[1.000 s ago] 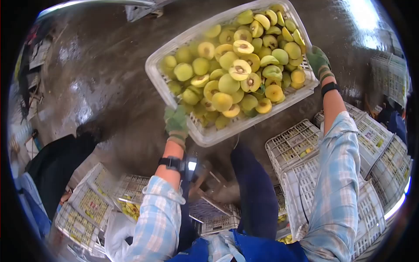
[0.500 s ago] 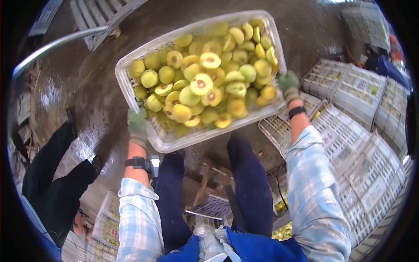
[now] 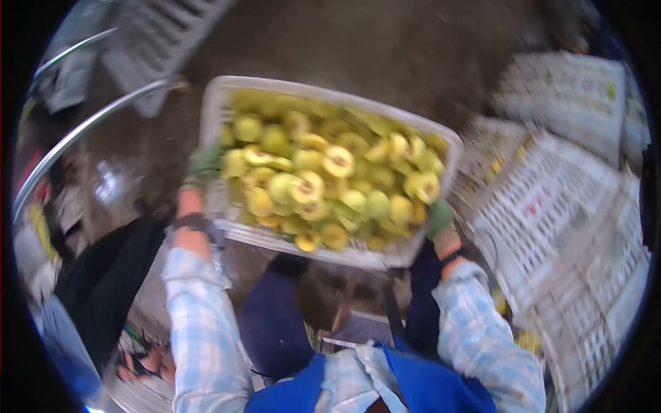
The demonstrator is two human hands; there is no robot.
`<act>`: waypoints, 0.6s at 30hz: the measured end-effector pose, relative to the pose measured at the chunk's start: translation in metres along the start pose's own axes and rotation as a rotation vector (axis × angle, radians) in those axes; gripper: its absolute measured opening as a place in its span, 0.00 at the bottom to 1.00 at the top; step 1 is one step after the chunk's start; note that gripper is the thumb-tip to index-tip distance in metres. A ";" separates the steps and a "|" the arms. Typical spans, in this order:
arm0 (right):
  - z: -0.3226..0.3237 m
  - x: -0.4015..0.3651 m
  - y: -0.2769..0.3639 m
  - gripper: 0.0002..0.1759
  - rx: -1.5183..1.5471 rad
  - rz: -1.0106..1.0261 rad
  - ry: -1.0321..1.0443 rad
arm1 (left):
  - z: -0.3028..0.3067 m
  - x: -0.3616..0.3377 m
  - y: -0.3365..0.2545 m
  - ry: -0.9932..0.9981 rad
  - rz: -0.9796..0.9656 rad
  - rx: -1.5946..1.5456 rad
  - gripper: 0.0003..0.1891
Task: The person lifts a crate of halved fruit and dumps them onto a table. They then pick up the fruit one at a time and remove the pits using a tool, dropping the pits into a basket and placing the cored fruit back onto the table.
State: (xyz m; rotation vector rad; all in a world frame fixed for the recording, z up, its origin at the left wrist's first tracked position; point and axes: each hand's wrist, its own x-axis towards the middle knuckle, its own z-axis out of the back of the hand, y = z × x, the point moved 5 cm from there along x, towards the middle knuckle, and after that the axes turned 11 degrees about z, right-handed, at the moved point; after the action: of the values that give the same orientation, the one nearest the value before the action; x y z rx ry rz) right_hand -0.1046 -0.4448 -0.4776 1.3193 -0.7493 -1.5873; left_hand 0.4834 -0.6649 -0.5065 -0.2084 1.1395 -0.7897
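A white plastic crate (image 3: pixel 330 88) is held up in front of my body, tilted lower on the right. Halved yellow-green stone fruit (image 3: pixel 303 186) fills it, some cut faces showing brown centres. My left hand (image 3: pixel 204 164), in a green glove, grips the crate's left end. On the lower right corner my right hand (image 3: pixel 441 221), gloved the same way, is closed round the rim. The fingers of both hands are partly hidden by the crate and blurred.
White slatted crates (image 3: pixel 537 206) are stacked on the right. A curved metal bar (image 3: pixel 89 127) and a pale slatted panel (image 3: pixel 162 48) are at upper left. Another person's dark-clothed leg (image 3: pixel 110 282) is at lower left, close to my left arm. The floor (image 3: pixel 385 41) looks wet.
The crate has come closer to my body and turned clockwise, its right end dropping and its left end rising. Both hands have kept hold of it. My view has shifted too.
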 end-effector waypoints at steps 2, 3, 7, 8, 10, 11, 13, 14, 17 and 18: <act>0.001 -0.009 -0.059 0.24 0.606 -0.314 -0.237 | -0.014 -0.015 -0.026 -0.152 -0.271 0.948 0.09; 0.017 -0.018 -0.128 0.22 0.575 -0.311 -0.230 | -0.022 -0.030 -0.031 -0.166 -0.347 1.183 0.11; 0.024 -0.017 -0.003 0.14 -0.366 0.125 -0.114 | -0.036 -0.090 0.004 -0.218 -0.638 1.190 0.14; 0.026 -0.020 0.003 0.14 -0.470 0.163 -0.115 | -0.036 -0.111 0.015 -0.272 -0.722 1.134 0.14; 0.019 -0.025 -0.007 0.14 -0.330 0.045 -0.149 | -0.036 -0.141 0.055 -0.333 -0.720 0.969 0.14; 0.016 -0.027 -0.012 0.14 -0.167 -0.068 -0.187 | -0.027 -0.138 0.021 -0.108 -0.502 1.080 0.15; 0.013 -0.033 -0.021 0.13 0.106 -0.248 -0.282 | -0.016 -0.182 0.030 -0.179 -0.398 0.638 0.15; 0.009 -0.034 -0.021 0.13 0.157 -0.275 -0.295 | -0.006 -0.203 0.041 -0.201 -0.162 0.257 0.15; 0.005 -0.041 -0.017 0.13 0.237 -0.329 -0.321 | -0.002 -0.270 0.042 -0.116 0.544 -0.374 0.18; 0.005 -0.046 -0.014 0.13 0.258 -0.343 -0.322 | 0.007 -0.291 0.035 -0.146 0.563 -0.373 0.19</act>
State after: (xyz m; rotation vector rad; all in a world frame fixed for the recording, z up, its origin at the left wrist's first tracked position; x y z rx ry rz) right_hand -0.1123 -0.3977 -0.4700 1.4516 -0.9903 -2.0644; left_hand 0.4514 -0.4505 -0.3087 -0.2353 1.1235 -0.0603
